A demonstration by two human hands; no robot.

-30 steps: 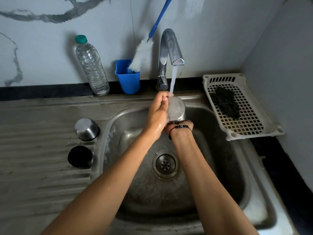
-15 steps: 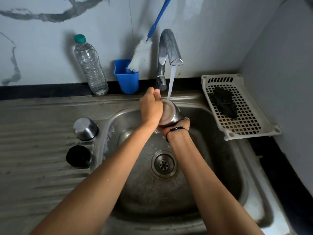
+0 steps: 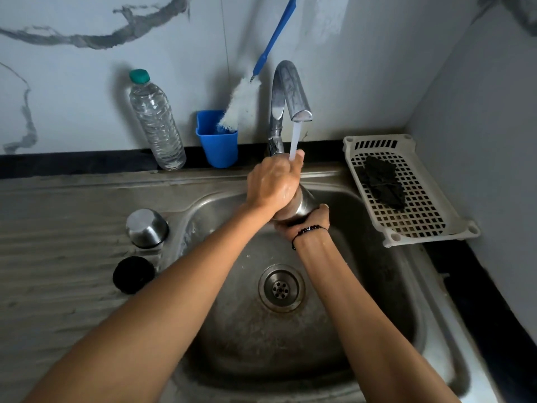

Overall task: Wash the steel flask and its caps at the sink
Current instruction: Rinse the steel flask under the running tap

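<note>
Two bare hands hold a cylindrical brushed-steel flask [image 3: 305, 203] over the basin of a stainless-steel sink [image 3: 377, 301], directly beneath a curved chrome tap [image 3: 286, 91] whose thin white stream of running water [image 3: 295, 141] lands on the upper hand. The left hand [image 3: 274, 181] wraps over the flask's top end, fingers curled round it, so the flask's mouth is hidden. The right hand [image 3: 302, 223], with a black beaded bracelet [image 3: 309, 229] at the wrist, grips the flask from below, its fingertips curling up round the lower end. Only a short band of steel shows between the two hands, tilted slightly to the right. Both forearms reach in from the bottom edge, and the flask sits between the hands, above and behind the round metal drain [image 3: 281, 287].

On the ribbed steel draining board [image 3: 58, 257] to the left, just beside the basin's rim, a domed steel cap [image 3: 146, 228] rests upside down, and a round black cap [image 3: 133, 274] lies nearer the viewer, close to it but apart.

Against the marbled wall [image 3: 72, 82] stand a clear plastic water bottle with a green lid [image 3: 155, 123] and a blue plastic cup [image 3: 218, 141] holding a white bottle brush with a blue handle [image 3: 242, 107]. To the right of the basin, a white perforated plastic basket [image 3: 421, 213] holds a dark crumpled cloth [image 3: 382, 181].
</note>
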